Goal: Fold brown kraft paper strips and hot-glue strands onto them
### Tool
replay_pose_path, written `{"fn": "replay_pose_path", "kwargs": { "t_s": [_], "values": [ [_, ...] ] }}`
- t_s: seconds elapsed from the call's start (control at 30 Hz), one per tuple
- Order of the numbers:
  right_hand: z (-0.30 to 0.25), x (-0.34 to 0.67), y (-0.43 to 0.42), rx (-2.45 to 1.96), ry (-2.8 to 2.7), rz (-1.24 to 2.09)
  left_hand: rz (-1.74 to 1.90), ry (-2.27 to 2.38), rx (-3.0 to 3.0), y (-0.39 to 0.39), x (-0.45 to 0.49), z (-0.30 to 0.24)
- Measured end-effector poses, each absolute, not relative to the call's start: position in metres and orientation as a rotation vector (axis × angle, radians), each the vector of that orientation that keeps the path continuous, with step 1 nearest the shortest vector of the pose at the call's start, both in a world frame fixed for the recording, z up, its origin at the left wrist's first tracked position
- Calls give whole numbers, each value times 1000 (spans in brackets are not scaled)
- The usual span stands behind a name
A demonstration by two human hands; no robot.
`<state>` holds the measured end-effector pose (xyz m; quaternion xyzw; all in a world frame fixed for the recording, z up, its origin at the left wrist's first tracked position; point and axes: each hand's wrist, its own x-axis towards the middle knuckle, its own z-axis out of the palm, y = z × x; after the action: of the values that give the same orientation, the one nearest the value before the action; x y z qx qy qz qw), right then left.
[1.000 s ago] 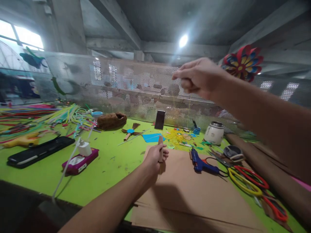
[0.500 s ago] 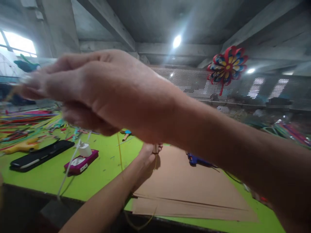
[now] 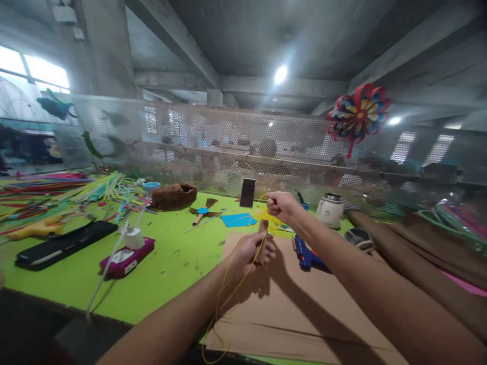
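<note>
My left hand (image 3: 251, 252) is closed round a short brown cardboard stick (image 3: 262, 238), held upright over a brown cardboard sheet (image 3: 304, 304). My right hand (image 3: 280, 205) is just above and behind it, fingers pinched on a thin yellow strand (image 3: 236, 289). The strand runs down past the stick and loops below my left forearm toward the table's near edge.
On the green table: a blue glue gun (image 3: 306, 253) right of my hands, a white jar (image 3: 330, 210), a dark phone standing upright (image 3: 247, 192), a magenta box with a white plug (image 3: 127, 253), a black case (image 3: 63, 243), coloured strips at left. Brown rolls (image 3: 411, 248) lie right. Mesh fence behind.
My right hand swung from high up, across close to the camera, and has come down to just above my left hand, drawing the yellow strand with it. The left hand stayed put.
</note>
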<state>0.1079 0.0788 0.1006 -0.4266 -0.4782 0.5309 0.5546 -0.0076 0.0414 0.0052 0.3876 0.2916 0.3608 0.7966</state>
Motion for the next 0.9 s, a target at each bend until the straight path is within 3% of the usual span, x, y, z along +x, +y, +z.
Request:
{"fn": "replay_pose_path", "kwargs": {
  "t_s": [0.9],
  "values": [
    [36,135,107,-930,-952,1444,684,586,963,24,1,0]
  ]
}}
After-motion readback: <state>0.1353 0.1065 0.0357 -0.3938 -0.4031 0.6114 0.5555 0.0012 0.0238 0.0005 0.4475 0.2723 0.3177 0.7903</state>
